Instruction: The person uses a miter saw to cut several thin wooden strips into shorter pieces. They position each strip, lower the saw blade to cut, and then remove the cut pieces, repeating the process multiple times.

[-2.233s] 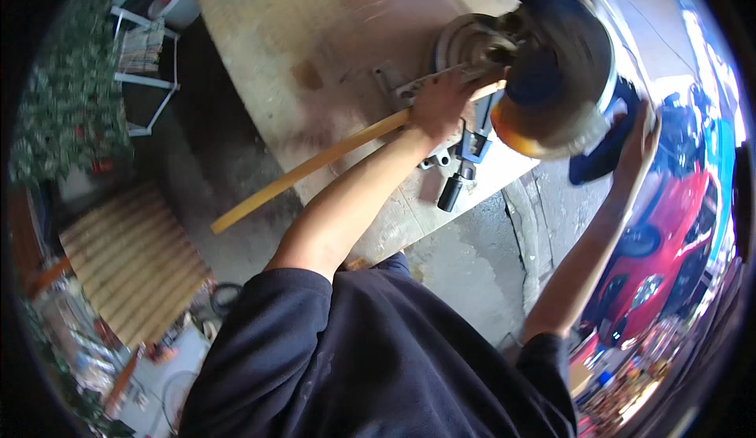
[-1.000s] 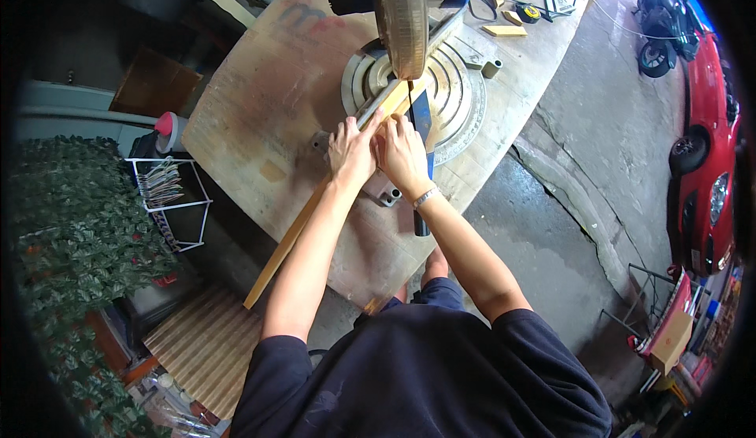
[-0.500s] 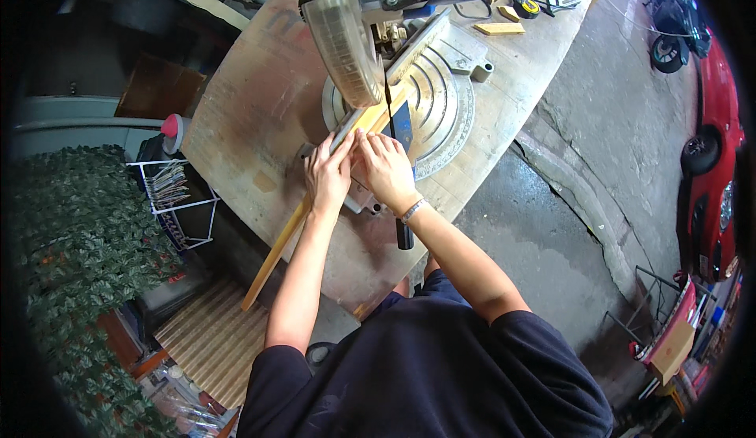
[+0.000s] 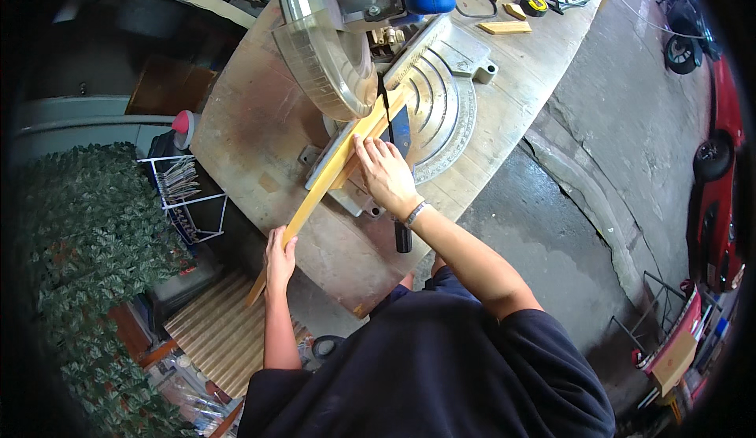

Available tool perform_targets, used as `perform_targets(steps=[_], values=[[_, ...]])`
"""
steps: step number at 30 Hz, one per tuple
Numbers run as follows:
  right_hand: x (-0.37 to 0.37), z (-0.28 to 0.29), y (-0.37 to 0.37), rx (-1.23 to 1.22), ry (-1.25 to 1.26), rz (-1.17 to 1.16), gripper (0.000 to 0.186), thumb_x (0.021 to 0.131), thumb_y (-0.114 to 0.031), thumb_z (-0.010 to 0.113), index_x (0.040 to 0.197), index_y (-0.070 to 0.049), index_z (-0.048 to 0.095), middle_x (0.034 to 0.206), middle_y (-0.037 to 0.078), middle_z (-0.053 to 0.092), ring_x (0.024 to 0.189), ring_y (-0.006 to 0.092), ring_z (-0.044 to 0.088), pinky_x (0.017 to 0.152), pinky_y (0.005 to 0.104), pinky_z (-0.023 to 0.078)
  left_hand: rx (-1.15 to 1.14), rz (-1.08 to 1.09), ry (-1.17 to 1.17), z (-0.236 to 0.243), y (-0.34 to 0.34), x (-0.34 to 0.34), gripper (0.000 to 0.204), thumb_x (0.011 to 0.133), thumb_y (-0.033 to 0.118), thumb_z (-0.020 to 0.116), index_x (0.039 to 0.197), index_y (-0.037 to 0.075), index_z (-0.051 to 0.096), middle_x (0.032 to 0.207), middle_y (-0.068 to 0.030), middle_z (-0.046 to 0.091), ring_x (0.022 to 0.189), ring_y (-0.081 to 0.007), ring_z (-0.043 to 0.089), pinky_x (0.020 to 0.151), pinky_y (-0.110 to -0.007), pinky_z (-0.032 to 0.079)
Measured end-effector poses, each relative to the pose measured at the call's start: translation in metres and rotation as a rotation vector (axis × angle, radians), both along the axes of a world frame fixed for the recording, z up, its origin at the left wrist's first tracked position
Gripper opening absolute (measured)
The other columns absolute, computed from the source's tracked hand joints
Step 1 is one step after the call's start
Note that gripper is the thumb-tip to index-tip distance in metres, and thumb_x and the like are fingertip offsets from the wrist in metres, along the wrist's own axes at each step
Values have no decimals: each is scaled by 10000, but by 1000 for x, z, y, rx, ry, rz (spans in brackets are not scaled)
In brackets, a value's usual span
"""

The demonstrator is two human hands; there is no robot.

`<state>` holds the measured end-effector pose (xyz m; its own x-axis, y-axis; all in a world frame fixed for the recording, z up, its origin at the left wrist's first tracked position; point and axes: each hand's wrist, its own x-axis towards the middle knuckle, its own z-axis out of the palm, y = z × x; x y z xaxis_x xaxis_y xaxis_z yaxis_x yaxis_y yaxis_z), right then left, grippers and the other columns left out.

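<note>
A long wooden strip point(image 4: 313, 196) lies slantwise along the fence of a miter saw point(image 4: 459, 92), its lower end sticking out past the table's edge. My left hand point(image 4: 279, 258) is closed round that overhanging part. Nearer the blade, my right hand point(image 4: 387, 174) holds the strip down, fingers over it and thumb hidden. A shorter wooden piece point(image 4: 343, 175) lies against the strip's near side, partly under my right hand. The saw's clear blade guard point(image 4: 321, 60) hangs just beyond my right fingertips. A black handle point(image 4: 403, 237) juts from the saw base below my right wrist.
The saw stands on a wooden table point(image 4: 236, 155). A tape measure point(image 4: 534, 5), wood offcuts point(image 4: 504, 27) and cables are at the far right. A white rack point(image 4: 185, 202) and leafy greenery point(image 4: 102, 225) stand left; a red car point(image 4: 717, 178) is right.
My left hand has slid down the strip, away from the saw, to its overhanging part. My right hand stays near the blade. The view has shifted slightly.
</note>
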<state>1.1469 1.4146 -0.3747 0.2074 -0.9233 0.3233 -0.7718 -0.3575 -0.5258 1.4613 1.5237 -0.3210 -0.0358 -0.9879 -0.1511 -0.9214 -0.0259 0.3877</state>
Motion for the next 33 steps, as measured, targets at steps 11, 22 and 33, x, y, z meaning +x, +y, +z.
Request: perform_targets(steps=[11, 22, 33], values=[[-3, 2, 4, 40, 206, 72, 335, 899, -181, 537, 1175, 4, 581, 1337, 224, 538, 1293, 322, 487, 1064, 453, 397, -62, -13, -79, 10, 29, 31, 291, 973, 163, 590, 1209, -6, 564, 1078, -203, 596, 1025, -423, 580, 866, -492, 467], [-5, 0, 12, 30, 230, 75, 351, 908, -147, 530, 1207, 25, 594, 1436, 235, 480, 1373, 338, 437, 1110, 459, 391, -6, 141, -17, 46, 103, 77, 331, 978, 172, 596, 1234, -38, 579, 1144, -208, 611, 1069, -405, 585, 944, -444, 462], [-60, 108, 97, 557, -1443, 287, 373, 1070, -214, 523, 1380, -7, 503, 1158, 20, 635, 1010, 77, 577, 911, 269, 484, 7, 12, 286, 80, 148, 72, 351, 979, 216, 638, 1198, -56, 601, 1122, -194, 653, 1050, -369, 633, 950, -397, 485]])
